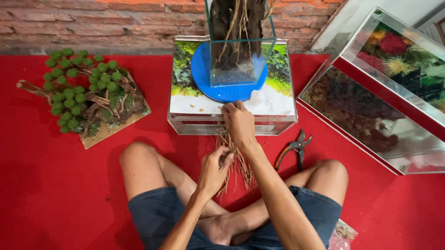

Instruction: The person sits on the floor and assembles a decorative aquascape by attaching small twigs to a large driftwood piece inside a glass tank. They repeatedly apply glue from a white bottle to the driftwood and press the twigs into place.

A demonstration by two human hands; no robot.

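Roots (pixel 233 158) look brittle to me: my left hand (pixel 213 168) pinches the bundle, my right hand (pixel 239 123) grips its top, and tugging apart could snap strands.

Aquascaping workshop; glass tanks (pixel 407 75), driftwood (pixel 236 19)

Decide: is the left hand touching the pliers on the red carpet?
Apart. The head view shows the left hand on the roots, with red carpet separating it from the pliers.
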